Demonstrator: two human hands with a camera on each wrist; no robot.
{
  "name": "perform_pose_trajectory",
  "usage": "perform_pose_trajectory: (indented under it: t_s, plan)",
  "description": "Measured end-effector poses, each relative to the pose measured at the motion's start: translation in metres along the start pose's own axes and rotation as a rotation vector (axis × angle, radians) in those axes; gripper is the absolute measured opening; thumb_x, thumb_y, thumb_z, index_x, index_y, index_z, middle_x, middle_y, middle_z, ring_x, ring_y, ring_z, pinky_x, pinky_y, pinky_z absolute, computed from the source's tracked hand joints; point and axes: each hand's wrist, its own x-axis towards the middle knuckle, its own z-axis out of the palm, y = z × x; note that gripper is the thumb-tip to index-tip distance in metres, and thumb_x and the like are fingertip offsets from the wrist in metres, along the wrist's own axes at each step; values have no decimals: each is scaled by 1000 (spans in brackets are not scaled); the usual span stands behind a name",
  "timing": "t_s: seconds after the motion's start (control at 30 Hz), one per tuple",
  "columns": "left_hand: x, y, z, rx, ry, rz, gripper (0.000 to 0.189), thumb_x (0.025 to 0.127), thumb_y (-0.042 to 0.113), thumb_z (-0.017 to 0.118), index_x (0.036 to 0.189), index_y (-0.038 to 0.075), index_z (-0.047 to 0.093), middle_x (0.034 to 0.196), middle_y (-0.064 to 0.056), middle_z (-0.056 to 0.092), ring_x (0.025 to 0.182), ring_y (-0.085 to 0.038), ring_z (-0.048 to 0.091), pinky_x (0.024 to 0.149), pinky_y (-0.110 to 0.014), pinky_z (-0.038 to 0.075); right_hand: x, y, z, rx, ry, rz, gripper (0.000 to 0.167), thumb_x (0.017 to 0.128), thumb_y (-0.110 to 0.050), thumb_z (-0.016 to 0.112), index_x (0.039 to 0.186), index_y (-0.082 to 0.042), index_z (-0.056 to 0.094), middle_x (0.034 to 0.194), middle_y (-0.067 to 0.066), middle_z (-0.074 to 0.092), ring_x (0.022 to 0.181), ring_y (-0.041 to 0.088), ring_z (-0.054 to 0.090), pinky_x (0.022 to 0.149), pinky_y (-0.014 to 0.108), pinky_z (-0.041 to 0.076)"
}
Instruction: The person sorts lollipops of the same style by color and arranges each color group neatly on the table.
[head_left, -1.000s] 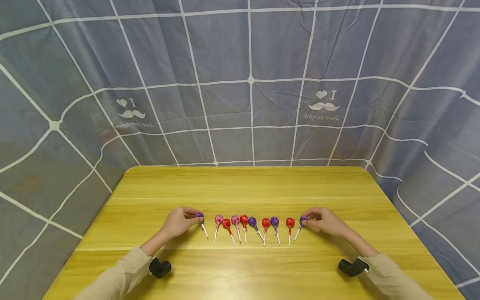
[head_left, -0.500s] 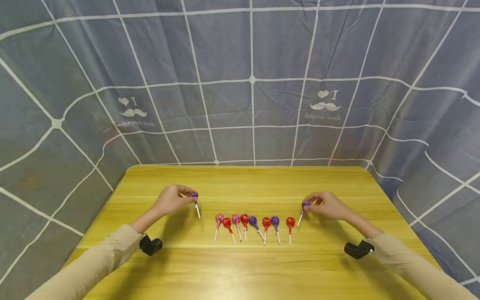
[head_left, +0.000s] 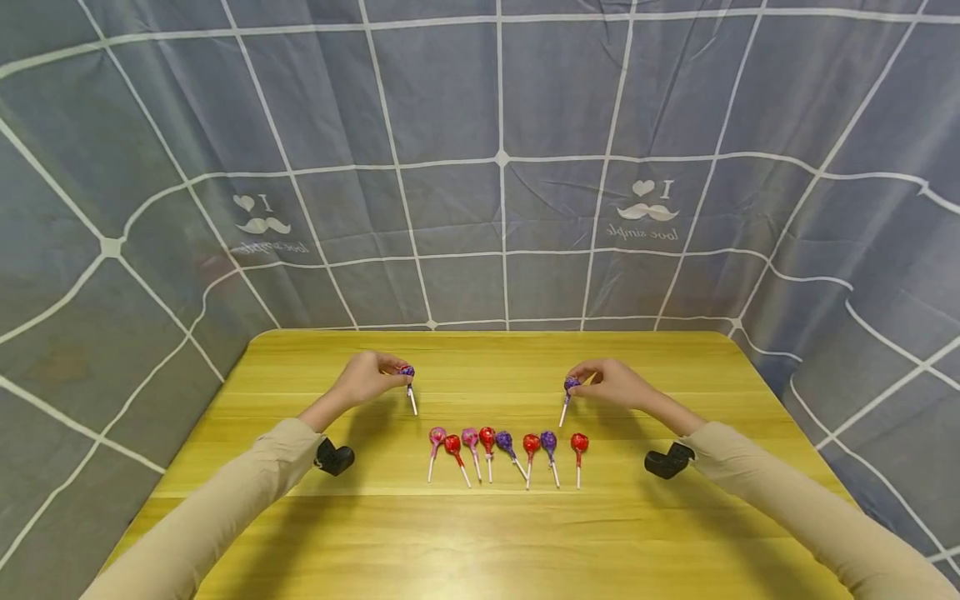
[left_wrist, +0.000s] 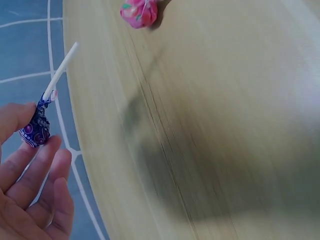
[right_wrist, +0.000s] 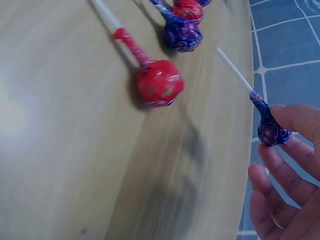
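Observation:
My left hand (head_left: 369,377) pinches a purple lollipop (left_wrist: 37,125) by its wrapped head, between thumb and fingertips, the white stick pointing away. Another purple lollipop (right_wrist: 271,129) is pinched the same way in my right hand (head_left: 611,385). Both are held above the table, beyond a row of lollipops. In that row lie a pink lollipop (head_left: 437,435) at the left end, a red lollipop (head_left: 579,442) at the right end, and several red, pink and purple ones between, sticks toward me. The left wrist view shows a pink head (left_wrist: 140,12) below the hand.
The yellow wooden table (head_left: 480,533) has its far edge against a grey curtain (head_left: 450,208) with white grid lines. The curtain wraps round both sides. A black wrist device (head_left: 333,458) sits at the left cuff and another black device (head_left: 669,461) at the right.
Both hands have lifted their purple lollipops off the ends of the row and moved away toward the far edge. In the last half second they have come inward, nearer each other.

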Motion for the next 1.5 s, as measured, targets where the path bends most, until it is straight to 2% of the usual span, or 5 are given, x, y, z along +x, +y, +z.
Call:
perform_pose_trajectory:
  t_s: [0.43,0.8,1.07,1.23,1.5]
  plan:
    - [33,1,20,-71,55,-28,35,86,22,70,112,-3,70,97,-18,73,93,-32,66,70,-29,45,51,-8,15,22,46,37,27,87,-24,70,107,-5,71,96,11,72,81,19,63,67,27,48]
    - [61,-1,28,-202,121,-115,43,87,22,70,122,-1,63,106,-21,70,97,-34,64,69,-25,46,87,-14,30,74,122,60,31,86,-21,71,111,-2,69,98,14,71,89,24,64,73,29,48]
    - [78,1,37,-236,168,-155,42,87,25,70,123,3,64,110,-19,70,104,-34,63,80,-33,48,111,-26,35,107,180,110,34,86,-22,71,112,-1,67,102,16,71,99,30,63,77,29,45]
    - [88,4,42,-210,224,-125,35,87,21,71,115,1,68,108,-21,70,100,-34,65,77,-34,49,124,-30,41,149,206,118,33,85,-18,72,111,1,68,102,18,71,98,30,65,78,29,47]
    - [102,12,58,-257,219,-122,36,85,18,72,115,-1,68,109,-20,71,98,-33,67,81,-35,51,144,-36,50,139,197,135,32,86,-16,70,114,-1,68,107,17,71,100,29,66,88,36,47]
